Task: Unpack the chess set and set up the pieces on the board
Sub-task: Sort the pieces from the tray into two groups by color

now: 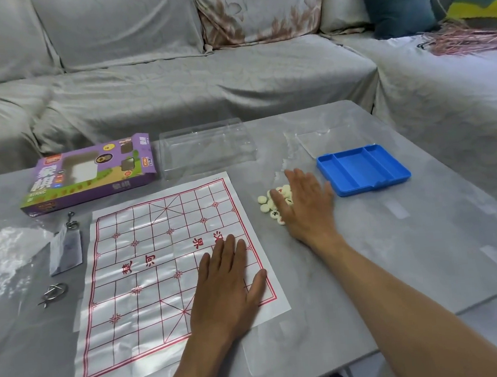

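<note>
So the board (170,273) is a thin plastic sheet with a red grid and red characters across the middle, lying flat on the grey table (410,234), a bit crinkled and shiny. No pieces on it at all.

Left hand (228,283) lies palm down on the board's right side, fingers straight and close together, thumb out to the side near the board's right edge. It just presses flat, not gripping anything.

Right hand (306,207) is off the board to the right, palm down over the pile of pieces (273,205). Fingers are straight and slightly spread, resting on top of the pile. The pieces are small cream discs with red or black characters, bunched up on the bare table between the board and the blue tray (362,169). Some are hidden under the fingers, so can't count them.

The tray sits just right of the hand, three long compartments, nothing in them that I can see.

Behind the board there's a clear plastic cover (208,149), and left of that the purple box (89,172) lying flat. Far left: a little bag (65,252) with a metal ring puzzle poking out the top, and another metal puzzle (52,292) nearer the table edge. Grey sofa (171,74) behind the table with a dark blue cushion (396,1) on it.
</note>
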A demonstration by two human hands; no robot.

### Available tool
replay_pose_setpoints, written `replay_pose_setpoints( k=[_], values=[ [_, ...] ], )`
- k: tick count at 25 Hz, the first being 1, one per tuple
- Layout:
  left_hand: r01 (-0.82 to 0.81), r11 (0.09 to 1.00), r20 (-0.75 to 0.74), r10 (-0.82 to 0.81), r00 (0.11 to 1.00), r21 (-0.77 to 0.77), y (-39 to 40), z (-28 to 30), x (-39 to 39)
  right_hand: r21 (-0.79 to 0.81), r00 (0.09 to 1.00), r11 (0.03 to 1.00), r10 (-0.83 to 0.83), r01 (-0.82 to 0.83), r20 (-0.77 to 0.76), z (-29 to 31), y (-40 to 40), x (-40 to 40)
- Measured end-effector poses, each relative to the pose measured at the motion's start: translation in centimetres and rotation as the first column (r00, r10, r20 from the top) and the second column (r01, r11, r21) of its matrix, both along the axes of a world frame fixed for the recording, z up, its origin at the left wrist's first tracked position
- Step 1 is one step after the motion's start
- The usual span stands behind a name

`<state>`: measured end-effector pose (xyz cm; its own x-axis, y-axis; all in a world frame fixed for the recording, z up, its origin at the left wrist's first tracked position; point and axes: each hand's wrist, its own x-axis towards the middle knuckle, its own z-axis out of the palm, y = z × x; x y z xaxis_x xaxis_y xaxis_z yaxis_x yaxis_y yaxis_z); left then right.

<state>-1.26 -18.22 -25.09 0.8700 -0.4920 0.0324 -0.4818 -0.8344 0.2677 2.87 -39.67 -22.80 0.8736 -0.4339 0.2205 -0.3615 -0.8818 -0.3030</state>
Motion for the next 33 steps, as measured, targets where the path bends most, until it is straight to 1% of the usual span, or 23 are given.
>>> replay_pose_setpoints(
  k=[1,2,3,5,7,9,12,15,17,19,20,22,24,25,26,27,28,30,31,32,33],
  values=[
    [0.005,1.0,0.004,-0.005,1.0,-0.004,0.0,0.0,0.1,0.022,0.993,1.0,-0.015,0.013,0.12,0.8,-0.4,-0.8],
    [0.011,1.0,0.007,-0.01,1.0,-0.004,0.1,0.0,0.1,0.063,0.98,0.998,-0.021,0.008,0.2,1.5,-1.1,-1.9],
    [0.016,1.0,0.008,-0.016,1.0,-0.002,0.1,0.0,0.2,0.107,0.977,0.994,-0.019,-0.004,0.213,2.2,-1.8,-3.2],
    [0.026,1.0,0.01,-0.025,1.0,-0.003,0.2,0.0,0.3,0.17,0.996,0.984,0.033,-0.047,0.084,3.1,-3.1,-6.3],
    [0.026,1.0,0.011,-0.026,1.0,-0.005,0.1,0.1,0.1,0.246,0.989,0.962,0.135,-0.116,-0.064,3.6,-3.9,-9.0],
    [0.021,1.0,0.008,-0.021,1.0,-0.005,0.1,0.1,0.1,0.236,0.963,0.953,0.227,-0.19,-0.144,3.1,-4.0,-9.6],
    [0.011,1.0,-0.003,-0.011,1.0,0.0,0.0,0.4,-0.1,0.185,0.96,0.958,0.246,-0.219,-0.135,2.6,-3.4,-8.9],
    [0.007,1.0,-0.007,-0.007,1.0,0.002,-0.1,0.5,0.0,0.154,0.976,0.977,0.169,-0.148,-0.135,2.3,-1.8,-7.6],
    [0.002,1.0,-0.005,-0.002,1.0,0.008,-0.1,0.4,0.0,0.124,0.979,0.986,0.128,-0.109,-0.157,2.3,-0.9,-6.6],
    [0.0,1.0,-0.001,0.0,1.0,0.022,-0.1,0.3,0.0,0.123,0.966,0.985,0.148,-0.124,-0.213,2.5,-1.1,-5.9],
    [-0.002,1.0,0.001,0.002,1.0,0.024,-0.2,0.3,0.0,0.164,0.949,0.976,0.184,-0.145,-0.257,2.9,-1.4,-5.8],
    [-0.004,1.0,0.003,0.004,1.0,0.014,-0.2,0.2,0.1,0.308,0.888,0.933,0.294,-0.186,-0.354,4.1,-2.0,-6.5],
    [-0.004,1.0,-0.001,0.004,1.0,0.004,-0.2,0.2,0.1,0.426,0.786,0.881,0.409,-0.207,-0.463,5.1,-2.0,-7.7],
    [-0.003,1.0,-0.003,0.003,1.0,0.006,-0.2,0.2,0.1,0.447,0.742,0.868,0.444,-0.217,-0.503,5.4,-1.9,-8.4],
    [-0.001,1.0,-0.002,0.001,1.0,0.01,-0.2,0.2,0.1,0.45,0.721,0.863,0.461,-0.229,-0.518,5.6,-1.8,-8.7],
    [0.001,1.0,0.0,-0.001,1.0,0.012,-0.2,0.3,0.1,0.443,0.737,0.864,0.459,-0.24,-0.496,5.5,-1.7,-8.7],
    [0.005,1.0,0.002,-0.005,1.0,0.012,-0.1,0.3,0.1,0.429,0.79,0.869,0.436,-0.246,-0.431,5.3,-1.5,-8.4],
    [0.004,1.0,0.003,-0.004,1.0,0.009,-0.1,0.3,0.0,0.375,0.908,0.897,0.339,-0.234,-0.247,4.5,-1.5,-7.3],
    [0.003,1.0,0.003,-0.003,1.0,0.01,-0.1,0.3,0.0,0.333,0.937,0.916,0.297,-0.225,-0.182,4.1,-1.6,-6.6],
    [0.004,1.0,0.005,-0.004,1.0,0.015,-0.1,0.3,0.0,0.295,0.949,0.93,0.275,-0.221,-0.156,3.7,-1.7,-6.0],
    [0.004,1.0,0.006,-0.004,1.0,0.018,-0.1,0.3,0.0,0.259,0.948,0.939,0.273,-0.226,-0.162,3.3,-1.8,-5.4]
  ],
)
